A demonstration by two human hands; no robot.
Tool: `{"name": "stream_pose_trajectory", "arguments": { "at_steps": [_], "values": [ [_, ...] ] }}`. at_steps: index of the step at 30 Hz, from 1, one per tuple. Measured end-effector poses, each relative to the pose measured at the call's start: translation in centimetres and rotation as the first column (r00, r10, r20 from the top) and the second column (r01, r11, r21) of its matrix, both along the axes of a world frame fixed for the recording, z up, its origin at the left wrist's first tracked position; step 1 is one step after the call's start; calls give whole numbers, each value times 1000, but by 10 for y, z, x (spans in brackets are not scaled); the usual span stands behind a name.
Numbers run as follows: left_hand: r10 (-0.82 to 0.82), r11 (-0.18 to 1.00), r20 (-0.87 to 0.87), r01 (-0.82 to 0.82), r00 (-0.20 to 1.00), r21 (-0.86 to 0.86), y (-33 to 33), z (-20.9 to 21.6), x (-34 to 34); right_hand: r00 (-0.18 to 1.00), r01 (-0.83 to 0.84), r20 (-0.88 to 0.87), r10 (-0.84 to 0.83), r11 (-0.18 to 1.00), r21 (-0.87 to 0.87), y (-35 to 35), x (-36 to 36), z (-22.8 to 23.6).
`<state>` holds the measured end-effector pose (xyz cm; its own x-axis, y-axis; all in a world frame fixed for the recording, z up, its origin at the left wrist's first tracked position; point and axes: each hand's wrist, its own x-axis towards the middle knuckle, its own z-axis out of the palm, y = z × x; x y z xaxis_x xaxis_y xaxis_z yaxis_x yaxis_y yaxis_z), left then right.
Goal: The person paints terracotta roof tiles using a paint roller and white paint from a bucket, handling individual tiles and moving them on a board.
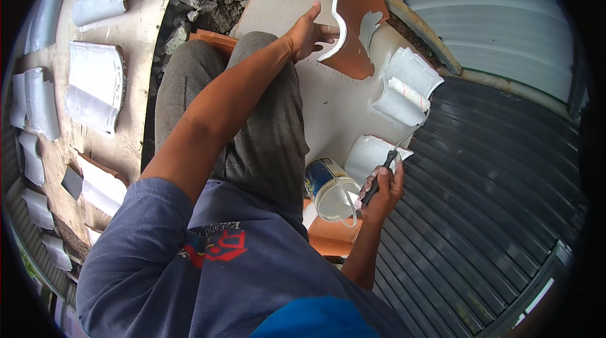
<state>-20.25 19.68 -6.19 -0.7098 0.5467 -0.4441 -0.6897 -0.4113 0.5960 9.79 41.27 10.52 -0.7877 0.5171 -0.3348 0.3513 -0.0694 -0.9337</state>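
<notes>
Two hands engaged: tile held, roller in use.
L hand (307, 34) grips edge of terracotta roof tile (355, 19), tilted up on board (328, 111), part-painted white. R hand (382, 188) closed round paint roller (408, 94) handle; roller head rests on white tile (404, 85). Paint can (331, 189) just beside R hand.

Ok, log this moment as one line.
left hand: holds terracotta tile tilted, partly painted | right hand: grips paint roller over white tile | paint can: open

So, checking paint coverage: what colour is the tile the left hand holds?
Mostly bare terracotta orange, with a white edge and patch, on the tile; head view.
</notes>
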Motion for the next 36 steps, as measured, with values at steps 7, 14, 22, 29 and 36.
{"name": "stream_pose_trajectory", "arguments": {
  "at_steps": [7,14,22,29,36],
  "values": [
    [-79,997,69,77,994,28,-34,-23,-26,1000,11,11,-11,1000,-22,-2,15,-28],
    [-56,998,136,53,989,30,-77,-54,-60,997,6,79,-3,999,-37,-3,27,-54],
    [-200,969,34,203,979,-140,-105,-99,-73,988,41,152,-36,999,-30,1,13,-48],
    [-255,913,32,252,966,-320,-119,-120,-65,985,-25,169,22,999,19,-13,-10,-53],
    [-260,699,-226,22,939,-715,-133,-95,-44,985,-40,158,73,978,-206,-24,-22,-57]
  ]
}}
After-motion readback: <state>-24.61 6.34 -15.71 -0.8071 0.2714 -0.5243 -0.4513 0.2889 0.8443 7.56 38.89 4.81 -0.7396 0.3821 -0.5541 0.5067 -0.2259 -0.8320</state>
